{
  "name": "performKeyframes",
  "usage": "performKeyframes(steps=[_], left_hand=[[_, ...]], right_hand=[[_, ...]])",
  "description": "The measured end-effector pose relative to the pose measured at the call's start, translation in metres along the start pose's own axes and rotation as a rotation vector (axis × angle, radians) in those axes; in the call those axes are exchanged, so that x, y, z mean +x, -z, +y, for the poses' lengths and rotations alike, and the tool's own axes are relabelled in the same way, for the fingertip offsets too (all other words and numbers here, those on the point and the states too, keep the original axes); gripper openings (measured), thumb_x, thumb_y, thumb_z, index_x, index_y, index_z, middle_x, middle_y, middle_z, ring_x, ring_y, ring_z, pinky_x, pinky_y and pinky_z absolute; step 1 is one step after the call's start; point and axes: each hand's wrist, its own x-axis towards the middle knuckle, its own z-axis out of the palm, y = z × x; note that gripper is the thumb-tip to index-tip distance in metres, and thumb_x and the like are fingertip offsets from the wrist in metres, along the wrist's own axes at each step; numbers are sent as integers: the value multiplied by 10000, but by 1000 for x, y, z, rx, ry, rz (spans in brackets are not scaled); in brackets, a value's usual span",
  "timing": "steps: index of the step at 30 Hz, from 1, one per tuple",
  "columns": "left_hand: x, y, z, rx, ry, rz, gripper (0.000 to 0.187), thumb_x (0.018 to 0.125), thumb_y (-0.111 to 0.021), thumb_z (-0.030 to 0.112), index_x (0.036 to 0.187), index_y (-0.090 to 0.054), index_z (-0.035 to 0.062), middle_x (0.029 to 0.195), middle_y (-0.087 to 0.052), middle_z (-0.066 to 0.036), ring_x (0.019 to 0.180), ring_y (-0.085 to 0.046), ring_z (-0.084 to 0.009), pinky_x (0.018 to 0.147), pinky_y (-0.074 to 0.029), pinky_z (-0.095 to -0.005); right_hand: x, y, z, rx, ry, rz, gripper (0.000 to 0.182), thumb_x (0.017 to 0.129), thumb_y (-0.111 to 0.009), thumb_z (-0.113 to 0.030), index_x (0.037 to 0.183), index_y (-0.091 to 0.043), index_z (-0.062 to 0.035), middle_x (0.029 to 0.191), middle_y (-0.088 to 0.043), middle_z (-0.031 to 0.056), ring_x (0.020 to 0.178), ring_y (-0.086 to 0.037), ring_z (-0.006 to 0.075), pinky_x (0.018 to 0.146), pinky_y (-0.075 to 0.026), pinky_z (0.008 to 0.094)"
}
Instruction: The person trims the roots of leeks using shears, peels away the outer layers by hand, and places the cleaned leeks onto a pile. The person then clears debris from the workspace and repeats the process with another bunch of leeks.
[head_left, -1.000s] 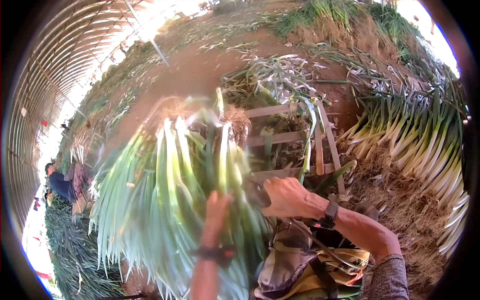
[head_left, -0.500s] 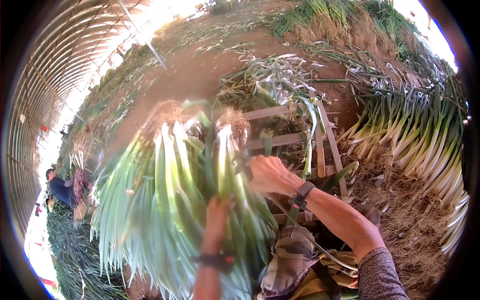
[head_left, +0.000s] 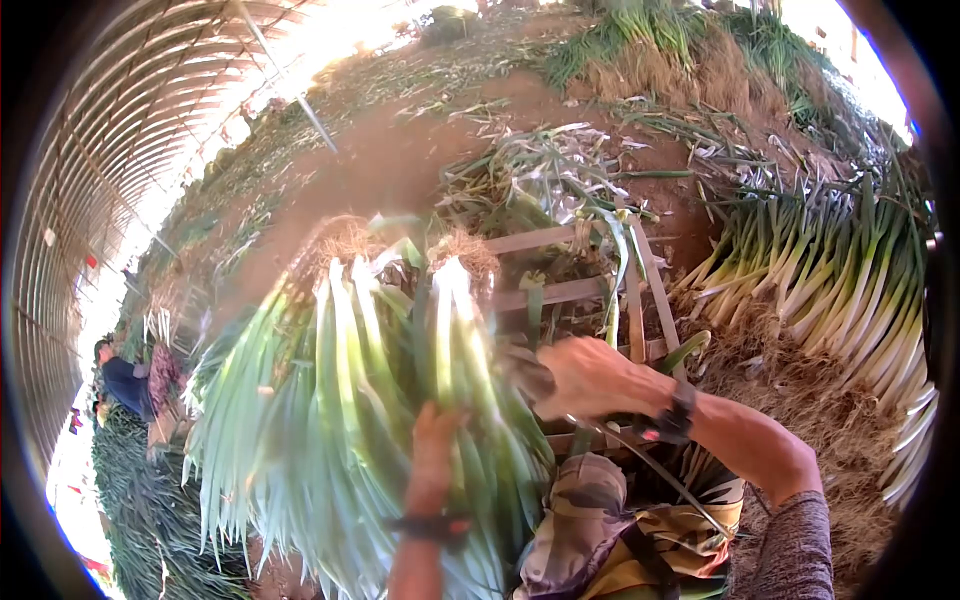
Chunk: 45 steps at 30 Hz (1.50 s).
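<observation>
A big bundle of leeks (head_left: 330,400) stands in front of me, with pale stalks and hairy roots at the top and green leaves fanning downward. My left hand (head_left: 435,440) grips the bundle from below at its middle; a dark band sits on that wrist. At the bundle's right side, my right hand (head_left: 590,375) is closed around a dark strap end, and a thin cord (head_left: 660,475) trails from it toward my lap. The right wrist carries a dark watch. Both hands are blurred by motion.
A wooden slat frame (head_left: 640,290) with leaf scraps lies behind the bundle. A long row of stacked leeks (head_left: 850,290) runs along the right. Bare soil (head_left: 380,160) stretches ahead under a greenhouse arch. Another person (head_left: 125,370) crouches at far left.
My right hand rose to the stalks' upper part half a second ago, then came back down and to the right. The left hand and the bundle stayed nearly in place.
</observation>
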Motion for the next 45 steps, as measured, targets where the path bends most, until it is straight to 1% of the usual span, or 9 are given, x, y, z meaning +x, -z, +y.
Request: performKeyframes(steps=[2,6,12,24,28,29,32,38,45], left_hand=[[-5,-7,4,-1,-29,-41,365,942,-553,127,1270,-554,-34,1264,-624,-134,1125,-651,-281,883,-598,-440],[-24,-38,27,66,-37,-63,396,943,-548,142,1298,-541,-34,1285,-617,-127,1174,-639,-289,907,-593,-440],[-15,-55,13,208,0,-119,381,934,-592,154,1277,-595,-12,1170,-665,-79,1045,-637,-147,865,-557,-310],[20,-70,-50,577,-33,-196,429,903,-662,150,1274,-577,-47,1130,-671,-115,988,-633,-170,875,-525,-320],[19,-69,-112,1220,-730,-351,342,926,-627,169,1179,-589,-58,1276,-615,-274,1183,-611,-375,1034,-488,-435],[0,-78,-95,1537,-1147,-485,289,942,-602,175,1123,-591,-50,1253,-596,-281,1165,-586,-417,1020,-476,-477],[-21,-100,-71,1181,-250,-307,286,937,-597,189,1109,-595,-39,1179,-602,-266,1095,-598,-416,969,-480,-492],[9,-35,-64,1291,-647,53,346,919,-614,251,1129,-597,-24,1125,-618,-242,1072,-589,-428,941,-472,-500],[51,-27,-77,1260,-247,120,455,854,-668,269,1196,-550,-8,1030,-669,-258,998,-637,-461,891,-501,-504]], right_hand=[[-43,0,-8,99,217,161,265,862,-663,-260,996,-690,-32,688,-609,40,544,-536,120,457,-451,305],[-100,-7,9,-60,117,49,598,766,-828,-473,1003,-639,43,851,-692,195,725,-678,348,648,-533,440],[-142,-23,26,14,208,277,689,720,-866,-450,1131,-644,56,815,-656,199,720,-649,414,643,-519,473],[-138,-23,31,-98,-41,265,443,759,-772,-389,932,-649,0,791,-673,162,673,-669,333,626,-539,432],[-126,-28,30,-72,-48,244,427,770,-766,-388,909,-638,-5,781,-682,164,658,-669,327,607,-533,427],[-122,-27,28,-62,-58,223,425,774,-765,-391,900,-633,-7,776,-684,165,655,-669,328,603,-531,427],[-104,-29,28,46,-96,146,588,723,-804,-421,1035,-635,49,820,-693,194,774,-683,364,704,-534,450],[-83,-40,18,63,5,18,441,826,-708,-448,918,-657,-20,732,-677,139,606,-647,274,558,-515,403],[-70,-35,5,71,-117,-22,486,743,-769,-411,939,-657,19,766,-684,200,711,-680,381,679,-541,463]])
